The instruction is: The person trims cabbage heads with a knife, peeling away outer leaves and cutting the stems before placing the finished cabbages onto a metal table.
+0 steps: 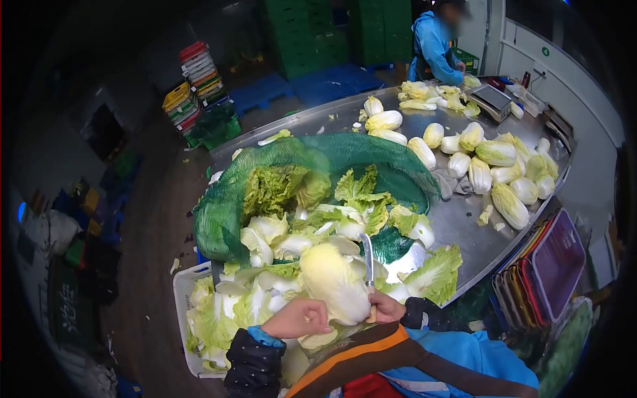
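A trimmed napa cabbage (332,282), pale yellow at the top and white toward its base, is in front of my body. My left hand (298,320) is at its lower left, fingers curled in on a pale cabbage leaf (318,340). My right hand (386,308) is closed around the handle of a knife (368,259), whose curved blade points up and away beside the cabbage. Loose leaves lie just beyond, spilling from a green mesh bag (222,219) that holds more leafy cabbage (272,189).
A white crate (182,298) at the left is heaped with leaves. Several trimmed cabbages (494,152) lie on the metal table (458,229), near a scale (492,101). Stacked colored trays (557,259) stand at right. A person in blue (434,50) works at the far end.
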Demonstrator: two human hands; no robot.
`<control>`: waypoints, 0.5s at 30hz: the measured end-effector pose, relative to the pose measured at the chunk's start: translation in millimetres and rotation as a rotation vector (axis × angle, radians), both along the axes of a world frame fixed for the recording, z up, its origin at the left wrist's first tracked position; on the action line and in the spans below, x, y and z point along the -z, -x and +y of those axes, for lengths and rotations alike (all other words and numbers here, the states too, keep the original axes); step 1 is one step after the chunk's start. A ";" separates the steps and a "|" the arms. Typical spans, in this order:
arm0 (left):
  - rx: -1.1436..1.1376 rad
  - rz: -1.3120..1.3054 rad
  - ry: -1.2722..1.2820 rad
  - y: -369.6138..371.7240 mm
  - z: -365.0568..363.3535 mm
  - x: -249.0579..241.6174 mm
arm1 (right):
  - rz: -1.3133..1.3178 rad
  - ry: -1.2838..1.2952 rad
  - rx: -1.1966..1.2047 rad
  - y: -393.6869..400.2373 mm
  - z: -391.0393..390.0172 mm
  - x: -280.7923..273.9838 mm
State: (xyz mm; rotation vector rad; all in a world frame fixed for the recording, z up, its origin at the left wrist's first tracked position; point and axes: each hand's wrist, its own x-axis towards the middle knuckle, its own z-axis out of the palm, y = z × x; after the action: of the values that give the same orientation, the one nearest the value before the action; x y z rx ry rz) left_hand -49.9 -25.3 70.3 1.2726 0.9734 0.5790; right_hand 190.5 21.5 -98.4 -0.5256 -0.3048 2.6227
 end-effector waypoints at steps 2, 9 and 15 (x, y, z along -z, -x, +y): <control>0.113 0.135 0.105 -2.5 -4.0 6.9 | 0.116 0.016 0.013 5.4 -1.4 -8.0; -0.725 0.642 -0.165 -27.9 -19.4 31.0 | 0.128 0.109 0.078 9.3 -7.6 -17.2; -0.793 0.150 -0.181 -65.6 -17.9 78.7 | 0.047 -0.050 0.140 11.1 2.0 -32.7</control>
State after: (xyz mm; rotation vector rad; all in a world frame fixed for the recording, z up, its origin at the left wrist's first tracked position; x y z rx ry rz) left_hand 15.7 -43.2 -8.4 1.0652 1.5907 1.2130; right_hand 179.4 23.4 -65.7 -0.4516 -0.3062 2.4815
